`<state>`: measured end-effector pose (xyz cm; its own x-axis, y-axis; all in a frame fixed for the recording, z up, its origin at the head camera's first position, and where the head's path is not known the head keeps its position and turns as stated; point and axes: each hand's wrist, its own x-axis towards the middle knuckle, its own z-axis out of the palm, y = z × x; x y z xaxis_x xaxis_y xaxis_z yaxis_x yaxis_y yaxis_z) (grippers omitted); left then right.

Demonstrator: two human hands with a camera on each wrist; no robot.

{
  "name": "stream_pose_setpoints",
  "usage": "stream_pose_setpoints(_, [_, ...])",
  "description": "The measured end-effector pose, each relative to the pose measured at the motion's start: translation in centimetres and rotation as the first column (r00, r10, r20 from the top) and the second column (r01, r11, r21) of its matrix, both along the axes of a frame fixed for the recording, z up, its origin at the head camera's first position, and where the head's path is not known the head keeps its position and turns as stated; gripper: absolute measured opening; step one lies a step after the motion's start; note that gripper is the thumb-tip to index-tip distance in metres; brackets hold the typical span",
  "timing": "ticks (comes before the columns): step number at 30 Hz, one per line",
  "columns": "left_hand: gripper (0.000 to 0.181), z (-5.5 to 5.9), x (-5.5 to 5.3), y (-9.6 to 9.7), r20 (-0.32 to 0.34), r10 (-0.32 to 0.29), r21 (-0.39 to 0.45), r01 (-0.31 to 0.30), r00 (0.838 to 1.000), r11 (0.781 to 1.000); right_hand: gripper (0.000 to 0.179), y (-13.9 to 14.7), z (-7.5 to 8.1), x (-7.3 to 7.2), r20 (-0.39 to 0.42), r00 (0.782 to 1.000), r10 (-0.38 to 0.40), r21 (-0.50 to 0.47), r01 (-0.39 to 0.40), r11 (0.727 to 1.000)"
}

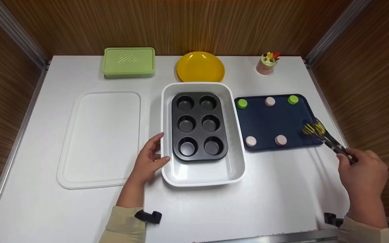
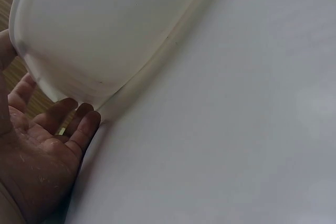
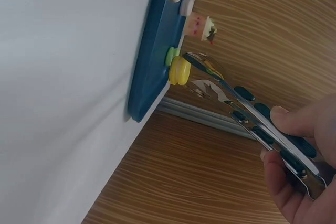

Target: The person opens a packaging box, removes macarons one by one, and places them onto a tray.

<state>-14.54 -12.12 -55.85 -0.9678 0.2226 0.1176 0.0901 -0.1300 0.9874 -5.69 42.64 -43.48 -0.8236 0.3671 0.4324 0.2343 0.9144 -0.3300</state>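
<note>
My right hand [image 1: 365,170] grips metal tongs [image 3: 262,121] with dark patches along their arms. The tong heads stand on either side of a yellow macaron [image 3: 179,71] at the right of the dark blue tray [image 1: 265,123]. Green macarons [image 1: 293,99] and pink macarons [image 1: 281,140] also lie on that tray. My left hand [image 1: 147,163] touches the near left side of a deep white container [image 1: 201,173], thumb at the rim and fingertips against the outer wall. Inside the container sits a dark muffin pan [image 1: 198,130] with several round cups, its wells showing bare metal.
A white lid [image 1: 101,135] lies flat on the left. Along the back stand a green lidded box [image 1: 129,61], a yellow plate [image 1: 200,67] and a pink cup [image 1: 265,68] with a decorated top. Wood-grain panels [image 1: 194,27] enclose the back and sides.
</note>
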Motion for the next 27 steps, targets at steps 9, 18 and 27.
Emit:
stream_pose_setpoints(9, [0.077, 0.02, 0.0, -0.02, 0.009, -0.002, 0.002, 0.002, 1.0, 1.0, 0.024, 0.64, -0.78, 0.37, 0.088, 0.996, -0.02, -0.058, 0.025, 0.998])
stream_pose_setpoints(18, [0.077, 0.07, 0.01, 0.05, 0.007, -0.008, 0.009, 0.008, 1.0, 1.0, 0.026, 0.86, -0.84, 0.61, 0.153, 0.986, -0.061, -0.058, 0.071, 0.996])
stream_pose_setpoints(27, [0.077, 0.07, 0.0, 0.03, 0.002, -0.008, -0.003, 0.008, 1.0, 1.0, 0.03, 0.88, -0.78, 0.76, 0.16, 0.983, -0.094, -0.077, 0.107, 0.991])
